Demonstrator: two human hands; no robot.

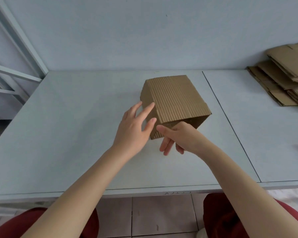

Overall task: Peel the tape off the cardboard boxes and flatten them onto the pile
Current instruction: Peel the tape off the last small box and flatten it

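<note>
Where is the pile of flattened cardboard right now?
In the head view the pile of flattened cardboard lies on the table's far right, by the wall, well right of the box.

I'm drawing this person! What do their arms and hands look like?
Both forearms are bare, no sleeves in view. The left hand and right hand wear no gloves, rings or watch that I can see. Dark red clothing covers the lap.

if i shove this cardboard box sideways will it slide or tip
The cardboard box likely slides rather than tips: it sits broad on the smooth table. Its corrugated walls look stiff but may dent under hard pressure. It is probably light for its size, being plain thin cardboard.
</note>
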